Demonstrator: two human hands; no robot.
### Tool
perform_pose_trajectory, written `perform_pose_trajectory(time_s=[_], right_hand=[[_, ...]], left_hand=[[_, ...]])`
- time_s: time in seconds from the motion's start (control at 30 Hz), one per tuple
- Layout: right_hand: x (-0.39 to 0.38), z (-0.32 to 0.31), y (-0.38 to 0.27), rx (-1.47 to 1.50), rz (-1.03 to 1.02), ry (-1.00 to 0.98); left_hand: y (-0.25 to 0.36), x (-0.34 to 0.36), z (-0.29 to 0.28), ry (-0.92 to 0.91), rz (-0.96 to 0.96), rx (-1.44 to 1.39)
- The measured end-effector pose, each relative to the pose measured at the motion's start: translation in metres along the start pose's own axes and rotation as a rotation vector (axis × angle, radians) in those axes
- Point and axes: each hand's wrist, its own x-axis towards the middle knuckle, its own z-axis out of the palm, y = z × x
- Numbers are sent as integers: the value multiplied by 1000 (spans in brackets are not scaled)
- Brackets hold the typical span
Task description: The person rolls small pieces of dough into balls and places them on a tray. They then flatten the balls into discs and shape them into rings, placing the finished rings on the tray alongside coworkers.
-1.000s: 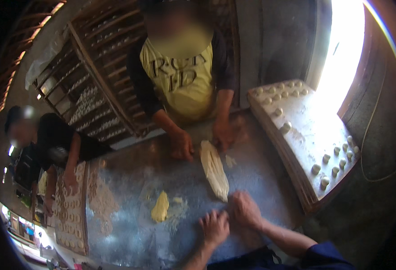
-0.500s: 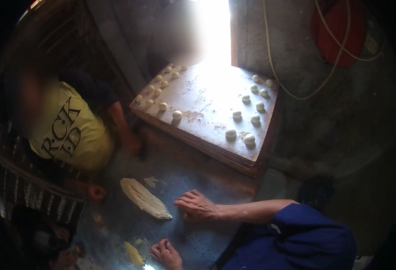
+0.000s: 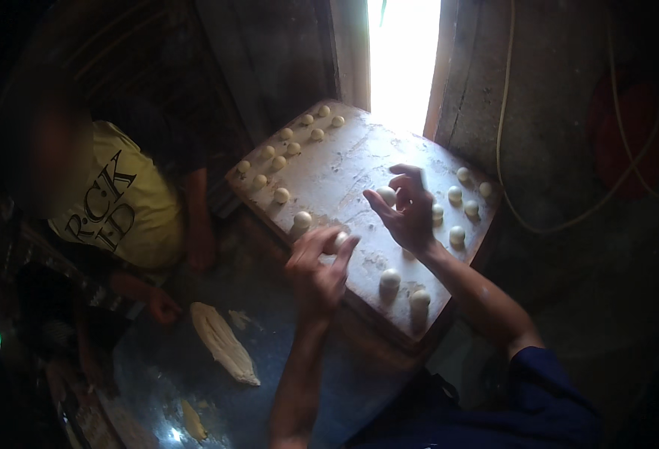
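Above the near edge of the floured wooden board (image 3: 367, 262), my left hand (image 3: 316, 271) pinches a small round dough ball (image 3: 341, 240) between thumb and fingers. My right hand (image 3: 413, 217) reaches over the board's right half, its thumb and curled fingers around another dough ball (image 3: 386, 196). Pale dough balls stand in rows along the board's two sides. A dough ball (image 3: 302, 220) lies just beyond my left hand. Under my right wrist one ball is partly covered, and others such as a dough ball (image 3: 389, 279) sit nearer me.
A long dough strip (image 3: 223, 344) lies on the dark table (image 3: 284, 404), with a smaller yellowish piece (image 3: 193, 420) closer to me. At the left a person in a yellow shirt (image 3: 124, 202) rests a hand (image 3: 163, 307) by the strip. A pale hose (image 3: 503, 127) hangs at the right.
Both my hands have moved from the table up over the board, each now with a dough ball. The view has shifted, and the blurred shape at the board's far side is gone.
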Motion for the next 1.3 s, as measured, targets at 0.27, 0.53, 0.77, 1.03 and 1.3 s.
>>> perform_pose_trajectory(time_s=[0.27,0.53,0.77,1.03,1.3], right_hand=[[2,-42,-15,183,102,8],[-213,102,-127,286,118,-1239],[-269,146,-202,493,48,-1063],[-263,112,-194,318,836,-741],[-313,193,-187,969,-761,-1169]], left_hand=[[-3,-74,-10,98,-170,-210],[-18,-285,-123,471,-972,-285],[-96,-259,-170,494,-827,-1632],[-125,-266,-121,402,-1309,-1929],[-50,-348,-224,370,-1371,-1085]])
